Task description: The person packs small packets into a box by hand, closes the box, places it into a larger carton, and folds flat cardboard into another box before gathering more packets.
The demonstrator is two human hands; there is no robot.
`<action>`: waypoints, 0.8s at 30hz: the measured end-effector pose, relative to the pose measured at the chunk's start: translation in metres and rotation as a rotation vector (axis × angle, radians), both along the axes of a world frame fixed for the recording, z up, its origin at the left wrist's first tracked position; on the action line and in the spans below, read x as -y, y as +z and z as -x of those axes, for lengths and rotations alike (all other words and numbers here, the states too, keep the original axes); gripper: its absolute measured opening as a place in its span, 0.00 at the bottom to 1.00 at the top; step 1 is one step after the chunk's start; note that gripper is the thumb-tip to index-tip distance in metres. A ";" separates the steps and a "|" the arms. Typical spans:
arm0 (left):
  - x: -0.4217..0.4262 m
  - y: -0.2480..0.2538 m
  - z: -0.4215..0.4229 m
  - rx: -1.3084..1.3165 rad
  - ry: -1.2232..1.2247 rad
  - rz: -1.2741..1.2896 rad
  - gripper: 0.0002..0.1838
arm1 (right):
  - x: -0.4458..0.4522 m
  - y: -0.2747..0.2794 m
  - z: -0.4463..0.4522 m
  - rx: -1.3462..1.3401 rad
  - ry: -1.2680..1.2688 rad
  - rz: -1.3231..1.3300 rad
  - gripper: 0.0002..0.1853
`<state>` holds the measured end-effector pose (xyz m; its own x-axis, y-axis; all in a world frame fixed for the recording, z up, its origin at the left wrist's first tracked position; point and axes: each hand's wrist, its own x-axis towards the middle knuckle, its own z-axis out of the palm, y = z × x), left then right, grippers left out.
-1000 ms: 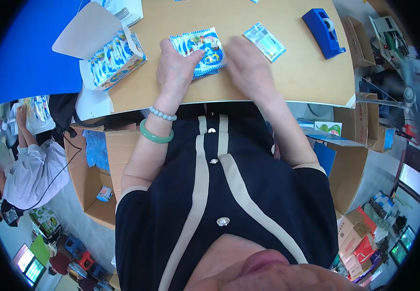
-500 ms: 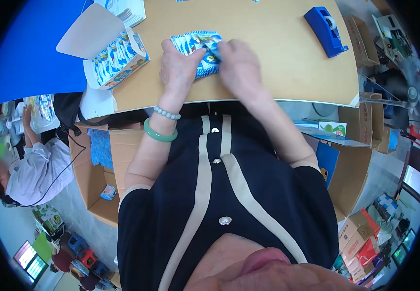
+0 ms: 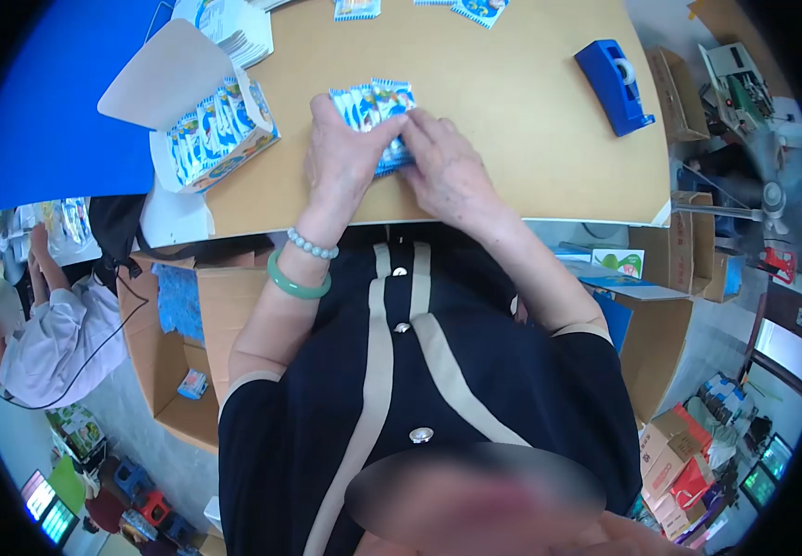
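A small bundle of packets (image 3: 354, 109) lies between the two hands on the desk (image 3: 549, 139), nearer the front edge than the far side and left of the middle. They are flat and shiny, blue and white with printed pictures, overlapping like fanned cards, their crimped top edges staggered. The left hand (image 3: 343, 153) grips them from the left, its thumb laid across their faces; the right hand (image 3: 445, 167) closes against their right side, fingers bent over the edge, with its fingertips partly hidden. Both forearms cross the desk's front edge. Just left of the left hand runs a strip of bare desk, then an open box (image 3: 251, 156) full of similar packets at the left edge, its white flap (image 3: 164, 79) raised. Behind it, toward the far left corner, sits a white stack (image 3: 241, 37). Bare desk also stretches ahead of the bundle up to a few loose packets (image 3: 357, 9) on the far side, cut off by the view. The widest open room lies right of the right hand, reaching to the blue tape dispenser (image 3: 609, 88) near the right edge.
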<state>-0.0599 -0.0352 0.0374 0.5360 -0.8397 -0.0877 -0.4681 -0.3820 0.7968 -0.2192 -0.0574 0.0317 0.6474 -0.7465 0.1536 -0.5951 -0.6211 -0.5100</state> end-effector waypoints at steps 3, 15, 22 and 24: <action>0.002 0.002 0.001 0.064 -0.011 -0.023 0.37 | 0.019 -0.003 0.009 0.071 0.099 -0.027 0.28; 0.001 0.003 -0.001 -0.003 0.012 -0.038 0.39 | 0.253 -0.023 0.021 -0.197 -0.579 0.236 0.23; -0.002 0.003 -0.001 -0.013 -0.005 -0.061 0.38 | 0.193 -0.008 0.043 -0.380 -0.339 0.163 0.22; -0.001 0.003 -0.001 -0.009 0.004 -0.064 0.37 | 0.186 -0.005 0.046 -0.424 -0.291 0.254 0.22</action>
